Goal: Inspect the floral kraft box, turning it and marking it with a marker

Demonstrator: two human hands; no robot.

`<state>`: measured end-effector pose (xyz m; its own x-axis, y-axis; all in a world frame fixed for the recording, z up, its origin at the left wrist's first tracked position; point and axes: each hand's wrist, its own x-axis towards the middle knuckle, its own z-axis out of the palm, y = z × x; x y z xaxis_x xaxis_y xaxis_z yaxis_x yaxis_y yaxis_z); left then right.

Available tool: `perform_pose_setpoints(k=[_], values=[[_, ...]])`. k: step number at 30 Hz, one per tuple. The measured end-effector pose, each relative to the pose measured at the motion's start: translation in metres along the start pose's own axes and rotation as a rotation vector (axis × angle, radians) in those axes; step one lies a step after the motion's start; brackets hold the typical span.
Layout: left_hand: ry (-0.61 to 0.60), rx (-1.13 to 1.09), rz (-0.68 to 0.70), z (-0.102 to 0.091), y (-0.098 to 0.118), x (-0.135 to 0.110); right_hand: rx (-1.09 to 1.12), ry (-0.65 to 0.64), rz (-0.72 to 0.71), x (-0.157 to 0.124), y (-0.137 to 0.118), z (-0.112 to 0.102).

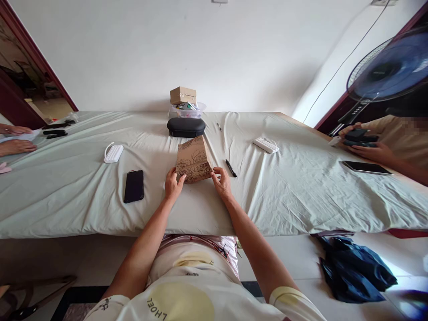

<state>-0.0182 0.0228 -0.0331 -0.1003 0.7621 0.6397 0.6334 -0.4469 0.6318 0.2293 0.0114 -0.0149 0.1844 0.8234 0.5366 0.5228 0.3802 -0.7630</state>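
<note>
A brown kraft paper bag or folded sheet, covered in dark line drawings of flowers, tilts over the cloth in front of me. I cannot tell whether it is a bag or a flat sheet. Its near left corner is pinched by my left hand, thumb on top. At the near right corner my right hand grips the edge in the same way. Just right of that hand lies a black marker. A black zippered case sits right behind the brown paper.
A pale cloth covers the table. On it lie a phone, white strapped devices and a small pen. A cardboard box tops a plastic tub. People's hands work at both sides; a fan stands right.
</note>
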Motion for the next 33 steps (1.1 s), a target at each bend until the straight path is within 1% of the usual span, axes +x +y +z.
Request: perform_pose_setpoints(k=[4, 7, 11, 14, 17, 20, 23, 26, 29, 33], values=[[0.005, -0.008, 0.018, -0.002, 0.003, 0.000, -0.021, -0.108, 0.048, -0.002, -0.002, -0.001], [-0.047, -0.017, -0.024, -0.002, 0.005, -0.001, -0.066, -0.156, 0.074, -0.004, 0.000, -0.001], [-0.106, -0.083, -0.056, -0.001, 0.010, -0.004, -0.157, -0.123, 0.081, -0.004, 0.001, -0.001], [-0.127, -0.150, -0.037, -0.003, 0.016, -0.005, -0.079, -0.050, 0.019, -0.003, -0.002, 0.000], [-0.131, -0.131, 0.050, -0.004, 0.022, -0.006, -0.001, -0.012, -0.054, -0.002, -0.006, 0.000], [-0.093, -0.115, 0.131, -0.005, 0.024, -0.006, 0.005, -0.011, -0.083, -0.002, -0.010, -0.001], [-0.005, -0.121, 0.170, -0.005, 0.024, -0.004, -0.002, -0.005, -0.126, -0.003, -0.012, -0.001], [0.080, -0.148, 0.194, -0.006, 0.024, -0.003, 0.009, -0.027, -0.164, -0.005, -0.013, 0.000], [0.104, -0.156, 0.190, -0.007, 0.024, -0.002, 0.057, -0.048, -0.139, -0.005, -0.013, 0.002], [0.112, -0.160, 0.171, -0.006, 0.022, 0.000, 0.104, -0.085, -0.070, -0.003, -0.010, 0.004]])
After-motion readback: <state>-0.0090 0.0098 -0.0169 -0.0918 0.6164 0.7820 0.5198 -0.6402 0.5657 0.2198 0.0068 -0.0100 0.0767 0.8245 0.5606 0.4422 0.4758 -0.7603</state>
